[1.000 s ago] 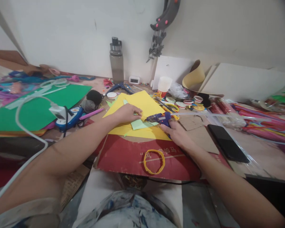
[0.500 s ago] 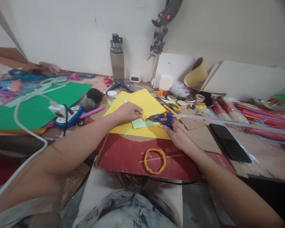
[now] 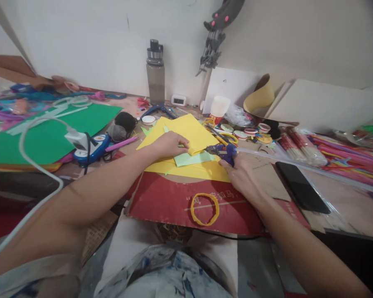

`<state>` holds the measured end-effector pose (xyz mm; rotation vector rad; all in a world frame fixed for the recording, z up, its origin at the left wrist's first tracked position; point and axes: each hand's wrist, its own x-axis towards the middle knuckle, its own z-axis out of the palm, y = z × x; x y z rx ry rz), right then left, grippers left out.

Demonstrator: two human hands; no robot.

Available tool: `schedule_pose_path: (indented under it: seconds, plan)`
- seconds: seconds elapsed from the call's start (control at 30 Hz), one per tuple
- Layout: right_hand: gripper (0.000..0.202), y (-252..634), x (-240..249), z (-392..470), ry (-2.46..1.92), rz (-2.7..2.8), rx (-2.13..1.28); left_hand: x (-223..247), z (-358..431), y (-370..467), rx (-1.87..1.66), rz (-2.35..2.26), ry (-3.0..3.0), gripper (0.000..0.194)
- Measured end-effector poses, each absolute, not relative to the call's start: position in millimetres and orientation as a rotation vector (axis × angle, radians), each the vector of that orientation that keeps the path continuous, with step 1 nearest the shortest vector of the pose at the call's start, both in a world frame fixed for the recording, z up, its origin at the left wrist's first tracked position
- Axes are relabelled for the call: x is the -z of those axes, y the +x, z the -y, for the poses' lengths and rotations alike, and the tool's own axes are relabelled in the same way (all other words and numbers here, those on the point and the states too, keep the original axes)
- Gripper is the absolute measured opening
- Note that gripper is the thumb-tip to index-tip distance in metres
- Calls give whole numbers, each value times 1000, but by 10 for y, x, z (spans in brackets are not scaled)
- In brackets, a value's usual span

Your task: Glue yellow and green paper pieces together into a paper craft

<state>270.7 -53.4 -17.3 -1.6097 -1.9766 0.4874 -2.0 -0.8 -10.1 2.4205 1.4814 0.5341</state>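
Observation:
My left hand (image 3: pixel 174 143) pinches the curled lower edge of a yellow paper sheet (image 3: pixel 192 129) lying on top of other sheets. In my right hand (image 3: pixel 238 169) is a blue glue gun (image 3: pixel 226 152), its nozzle just right of the curled edge. A clear glue stick (image 3: pixel 261 152) sticks out from the gun's back. Under the curl rests a pale green paper piece (image 3: pixel 192 159), with more yellow paper (image 3: pixel 199 171) beneath. Nearer to me, a yellow ring (image 3: pixel 205 209) lies on a red cardboard sheet (image 3: pixel 164 205).
A grey water bottle (image 3: pixel 156 76) and a small white clock (image 3: pixel 178 100) stand by the wall. Green sheets (image 3: pixel 90 124) and a blue power strip (image 3: pixel 93 153) with a white cable are at left. A black phone (image 3: pixel 301 187) and pink pipe cleaners (image 3: pixel 345 153) lie at right.
The glue gun has pulled away a little to the right from the curled yellow edge. My left hand keeps its pinch on the paper. The view has shifted slightly.

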Motion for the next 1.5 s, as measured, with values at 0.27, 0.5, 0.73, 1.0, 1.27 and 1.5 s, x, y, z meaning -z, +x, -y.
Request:
schedule_pose_path:
  seconds: [0.27, 0.5, 0.73, 1.0, 1.27, 1.5]
  plan:
    - [31, 2604, 182, 569, -1556, 2158, -345, 102, 6, -8, -547, -1496, 2401, 21]
    - [35, 2667, 202, 511, -1700, 2192, -185, 97, 6, -3, -520, -1532, 2397, 24]
    - [28, 2604, 188, 514, -1653, 2256, -220, 156, -36, -10, -529, -1527, 2471, 28]
    - [30, 2677, 186, 489, -1764, 2104, -262, 146, -28, -21, -530, -1492, 2474, 30]
    - [36, 2680, 222, 514, -1606, 2216, -250, 165, -50, -24, -513, -1488, 2482, 31]
    - [28, 2694, 189, 516, -1705, 2155, -260, 162, -47, -25, -537, -1479, 2457, 30]
